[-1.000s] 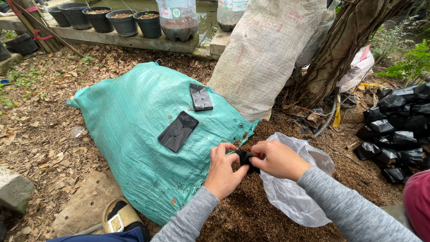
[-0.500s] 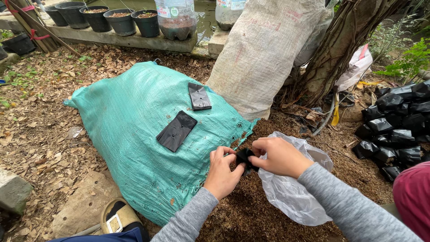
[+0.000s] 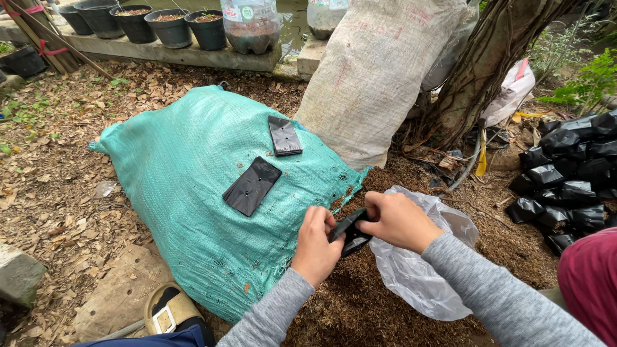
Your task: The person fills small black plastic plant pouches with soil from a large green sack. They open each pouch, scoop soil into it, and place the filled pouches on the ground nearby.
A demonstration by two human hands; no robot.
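Both my hands hold a small black plastic nursery bag [image 3: 350, 232] over a heap of brown soil mix [image 3: 379, 302]. My left hand [image 3: 317, 245] pinches its left edge and my right hand [image 3: 397, 220] grips its right edge, spreading it apart. A clear plastic bag [image 3: 418, 270] lies crumpled under my right forearm. On the teal woven sack [image 3: 193, 193] to the left lie two flat black nursery bags, one in the middle [image 3: 252, 186] and one further back [image 3: 284, 135].
A tall whitish woven sack [image 3: 376, 71] leans on a tree trunk [image 3: 488, 58]. Filled black bags [image 3: 569, 173] are piled at the right. Black pots [image 3: 154, 22] and a plastic jug [image 3: 250, 26] stand on a concrete ledge. A sandal [image 3: 168, 311] is at the bottom.
My hands have stayed at the same spot, working the small black bag between the fingers. The bag's mouth looks a little more spread now.
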